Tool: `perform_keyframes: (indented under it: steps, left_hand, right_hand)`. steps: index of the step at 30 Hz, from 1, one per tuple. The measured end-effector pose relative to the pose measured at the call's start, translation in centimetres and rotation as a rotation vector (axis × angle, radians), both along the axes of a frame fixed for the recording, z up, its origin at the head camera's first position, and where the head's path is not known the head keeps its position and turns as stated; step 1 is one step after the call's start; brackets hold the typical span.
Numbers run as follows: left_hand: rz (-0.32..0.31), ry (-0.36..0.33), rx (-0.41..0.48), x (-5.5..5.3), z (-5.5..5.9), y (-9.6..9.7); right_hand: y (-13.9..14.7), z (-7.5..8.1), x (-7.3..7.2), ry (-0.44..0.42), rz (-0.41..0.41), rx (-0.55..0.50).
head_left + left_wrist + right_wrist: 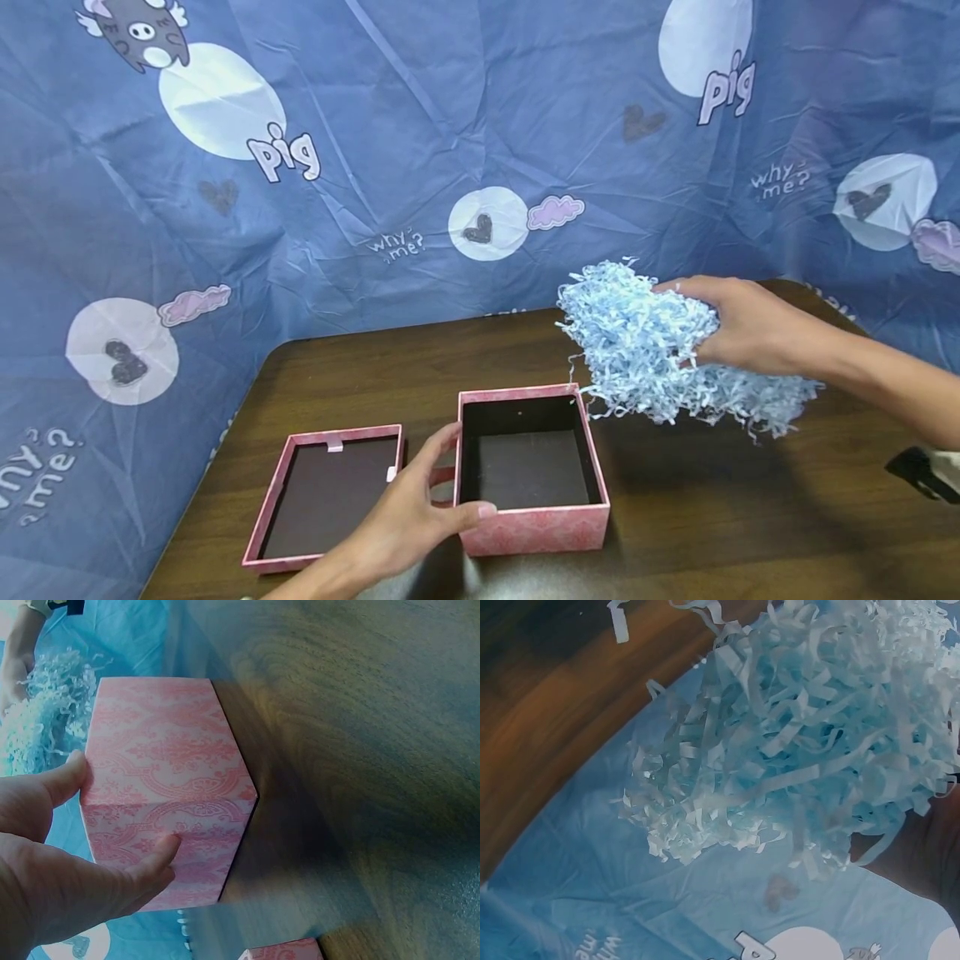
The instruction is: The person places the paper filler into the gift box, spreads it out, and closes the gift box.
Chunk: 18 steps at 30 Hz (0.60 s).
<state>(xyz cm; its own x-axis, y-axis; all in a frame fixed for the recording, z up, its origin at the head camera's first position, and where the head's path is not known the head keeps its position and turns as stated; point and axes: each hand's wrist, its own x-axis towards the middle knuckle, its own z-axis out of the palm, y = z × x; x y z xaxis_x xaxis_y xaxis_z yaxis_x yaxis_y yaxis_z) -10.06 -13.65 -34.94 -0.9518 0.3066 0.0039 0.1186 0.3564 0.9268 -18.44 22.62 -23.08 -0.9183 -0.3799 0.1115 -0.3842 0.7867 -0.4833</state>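
Note:
My left hand (408,512) holds the front left corner of a pink patterned box (536,532), thumb on the front wall and fingers along the left side. The box stands upright on the table with its open top up, and its dark inside shows bare. In the left wrist view the same hand (75,877) spans the corner of the patterned box (165,765). Above the table, behind and right of the box, my right hand (757,329) grips a big clump of light blue shredded paper (637,350). Loose strands hang near the box's back right corner. Shredded paper (802,742) fills much of the right wrist view.
Left of the box lies a shallow pink lid (330,500), dark inside up, with small pale tabs at its rim. Both stand on a dark brown wooden table (420,367). A blue cloth (360,100) printed with pigs, hearts and words hangs behind the table.

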Motion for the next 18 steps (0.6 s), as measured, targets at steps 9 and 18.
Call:
perform_keyframes:
  steps: [9,18]
  left_hand:
    - [0.003,-0.001,0.024,0.0,-0.1,0.1]
    - [0.004,0.008,0.026,0.1,-0.1,0.1]
  right_hand:
    - [-1.5,0.1,-0.1,0.028,0.063,-0.017]
    - [-2.6,-0.1,0.0,0.008,0.093,-0.03]
